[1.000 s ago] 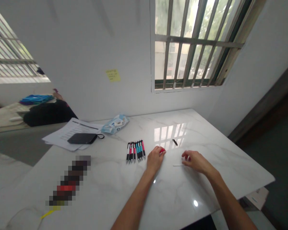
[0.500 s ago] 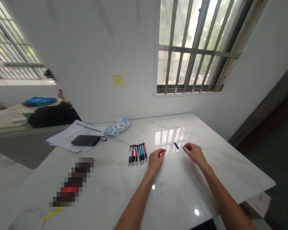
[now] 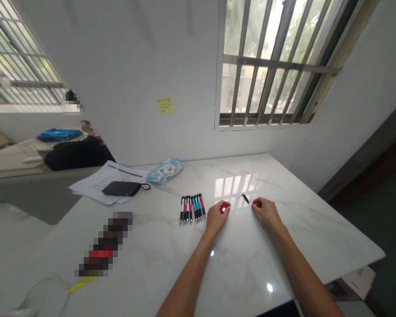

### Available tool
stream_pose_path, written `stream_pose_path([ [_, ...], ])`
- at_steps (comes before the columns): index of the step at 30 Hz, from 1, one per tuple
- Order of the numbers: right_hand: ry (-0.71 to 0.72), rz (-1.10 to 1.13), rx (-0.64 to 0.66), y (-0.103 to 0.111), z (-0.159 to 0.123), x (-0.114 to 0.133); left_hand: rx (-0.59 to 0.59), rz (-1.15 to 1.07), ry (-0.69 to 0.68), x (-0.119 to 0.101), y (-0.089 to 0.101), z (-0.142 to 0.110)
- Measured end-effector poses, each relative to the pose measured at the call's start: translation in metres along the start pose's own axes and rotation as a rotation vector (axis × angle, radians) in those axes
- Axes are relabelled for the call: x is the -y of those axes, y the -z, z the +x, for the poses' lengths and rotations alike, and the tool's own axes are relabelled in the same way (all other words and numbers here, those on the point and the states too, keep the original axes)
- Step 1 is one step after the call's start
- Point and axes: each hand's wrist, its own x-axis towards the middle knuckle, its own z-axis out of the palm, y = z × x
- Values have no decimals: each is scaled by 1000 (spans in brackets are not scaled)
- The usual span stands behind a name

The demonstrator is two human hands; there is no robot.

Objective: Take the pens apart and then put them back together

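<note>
Pens (a neat row) right of papers under a pouch.

Red piece held, black piece slanting on table.

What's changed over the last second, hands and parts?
Right hand moved forward, to beside the black part. The thin white stick no longer lies where it was; can't tell if it's gripped. Left hand still holds the red part; pen row unmoved.

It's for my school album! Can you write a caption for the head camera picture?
Left hand holding something red beside a neat row of pens on a marble-patterned table.
</note>
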Motion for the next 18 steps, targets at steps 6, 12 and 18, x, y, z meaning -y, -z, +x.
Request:
stream_pose_path([
  [6,16,31,15,2,-3,-1,-14,-22,7,3,-1,0],
  [12,43,180,-17,5,-5,9,-4,-28,36,1,-1,1],
  [18,331,545,70,-12,-20,60,4,-61,40,0,-1,1],
])
